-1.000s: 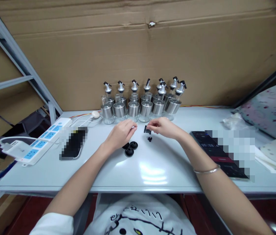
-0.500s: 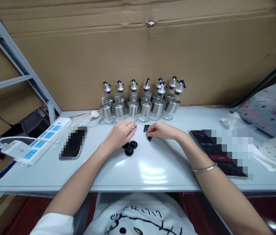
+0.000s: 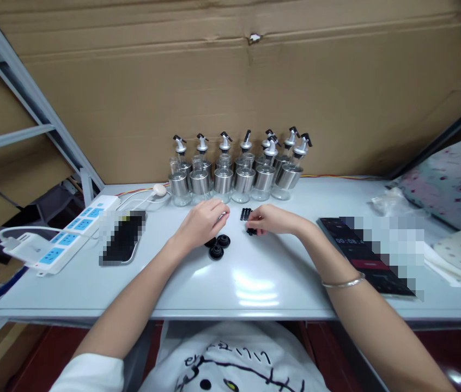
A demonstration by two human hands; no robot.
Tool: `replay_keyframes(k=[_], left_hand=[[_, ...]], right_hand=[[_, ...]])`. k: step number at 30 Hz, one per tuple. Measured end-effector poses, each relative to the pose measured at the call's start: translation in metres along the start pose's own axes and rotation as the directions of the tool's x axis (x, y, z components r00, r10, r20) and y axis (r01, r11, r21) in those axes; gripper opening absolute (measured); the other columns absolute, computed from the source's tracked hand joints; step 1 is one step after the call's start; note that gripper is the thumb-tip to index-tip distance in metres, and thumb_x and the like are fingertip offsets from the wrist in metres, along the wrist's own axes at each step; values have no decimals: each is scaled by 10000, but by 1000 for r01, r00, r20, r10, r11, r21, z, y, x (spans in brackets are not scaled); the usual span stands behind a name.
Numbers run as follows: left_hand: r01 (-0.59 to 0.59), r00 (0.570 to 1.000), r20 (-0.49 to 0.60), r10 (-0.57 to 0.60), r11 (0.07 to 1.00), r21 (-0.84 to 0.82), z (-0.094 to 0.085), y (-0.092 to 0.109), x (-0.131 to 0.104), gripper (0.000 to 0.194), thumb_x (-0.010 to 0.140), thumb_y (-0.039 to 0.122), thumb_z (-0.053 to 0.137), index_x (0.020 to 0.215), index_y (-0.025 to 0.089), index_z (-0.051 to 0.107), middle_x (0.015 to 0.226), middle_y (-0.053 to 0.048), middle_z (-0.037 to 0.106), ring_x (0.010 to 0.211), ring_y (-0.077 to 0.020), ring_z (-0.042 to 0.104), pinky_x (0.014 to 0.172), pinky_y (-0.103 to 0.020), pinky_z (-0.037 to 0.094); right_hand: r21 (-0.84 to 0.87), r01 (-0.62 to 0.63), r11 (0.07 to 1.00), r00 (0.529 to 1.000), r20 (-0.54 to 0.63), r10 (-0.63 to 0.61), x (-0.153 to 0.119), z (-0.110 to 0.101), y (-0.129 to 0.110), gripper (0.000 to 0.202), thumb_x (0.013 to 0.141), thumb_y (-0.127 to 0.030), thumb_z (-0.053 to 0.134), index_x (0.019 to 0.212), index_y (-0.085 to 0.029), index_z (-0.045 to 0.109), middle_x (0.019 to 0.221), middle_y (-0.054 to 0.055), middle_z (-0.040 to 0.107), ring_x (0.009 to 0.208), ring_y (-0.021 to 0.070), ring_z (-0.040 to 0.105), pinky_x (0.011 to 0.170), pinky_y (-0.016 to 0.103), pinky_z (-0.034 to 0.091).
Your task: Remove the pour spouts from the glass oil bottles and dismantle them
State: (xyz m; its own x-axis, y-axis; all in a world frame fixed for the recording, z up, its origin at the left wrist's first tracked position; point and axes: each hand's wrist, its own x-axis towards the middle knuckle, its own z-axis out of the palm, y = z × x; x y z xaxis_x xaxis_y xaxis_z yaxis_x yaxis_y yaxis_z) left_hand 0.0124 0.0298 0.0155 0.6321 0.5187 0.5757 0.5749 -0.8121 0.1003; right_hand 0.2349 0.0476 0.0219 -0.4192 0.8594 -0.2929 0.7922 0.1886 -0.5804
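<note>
Resting on the pale table (image 3: 255, 283), the right hand (image 3: 273, 219) pinches small black parts (image 3: 246, 214) at its fingertips. Its fellow, the left hand (image 3: 204, 222), curls loosely closed; what it grips I cannot tell. Black round caps (image 3: 218, 246) lie just below it. Beyond both hands stand the glass dispenser bottles (image 3: 238, 174).

bottles (image 3: 236, 177) in rows at cardboard wall (image 3: 230, 92) | power strip (image 3: 71, 231) left | phone (image 3: 122, 239) beside it | tablet (image 3: 363, 253) right
</note>
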Motion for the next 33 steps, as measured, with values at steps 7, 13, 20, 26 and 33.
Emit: replay_keyframes(k=[7, 13, 20, 26, 33], left_hand=[[13, 1000, 19, -13, 1000, -4, -1, 1, 0, 146, 921, 181, 419, 872, 153, 553, 803, -39, 592, 760, -164, 554, 685, -266, 400], [24, 999, 29, -23, 1000, -13, 0, 0, 0, 161, 926, 191, 407, 875, 155, 556, 798, -43, 589, 757, -164, 552, 688, -268, 407], [21, 999, 39, -20, 1000, -12, 0, 1, 0, 153, 925, 190, 413, 877, 156, 554, 802, -42, 591, 761, -165, 557, 684, -269, 405], [16, 999, 35, -16, 1000, -10, 0, 0, 1, 154, 923, 185, 411, 871, 153, 553, 801, -42, 590, 756, -165, 553, 686, -272, 410], [21, 999, 42, -20, 999, -24, 0, 0, 1, 161, 927, 191, 398, 875, 156, 546, 809, -46, 582, 772, -170, 549, 696, -283, 416]], right_hand=[[48, 43, 998, 999, 5, -43, 2, 5, -1, 105, 755, -217, 593, 675, -152, 614, 573, 5, 613, 545, 139, 589, 588, 248, 443], [93, 18, 995, 996, 90, -27, -3, 1, -1, 77, 703, -196, 603, 662, -147, 648, 590, 16, 630, 584, 153, 612, 604, 250, 461], [132, 28, 991, 990, 133, -45, -2, 0, 3, 141, 671, -278, 638, 688, -142, 675, 616, 22, 637, 598, 152, 606, 600, 248, 464], [139, 36, 990, 987, 149, -57, -1, -1, 5, 171, 636, -300, 669, 708, -148, 700, 617, 14, 640, 594, 143, 595, 600, 245, 456], [179, 36, 983, 986, 152, -64, -4, -2, 6, 169, 591, -288, 722, 703, -162, 712, 635, 12, 660, 580, 143, 585, 589, 260, 465]])
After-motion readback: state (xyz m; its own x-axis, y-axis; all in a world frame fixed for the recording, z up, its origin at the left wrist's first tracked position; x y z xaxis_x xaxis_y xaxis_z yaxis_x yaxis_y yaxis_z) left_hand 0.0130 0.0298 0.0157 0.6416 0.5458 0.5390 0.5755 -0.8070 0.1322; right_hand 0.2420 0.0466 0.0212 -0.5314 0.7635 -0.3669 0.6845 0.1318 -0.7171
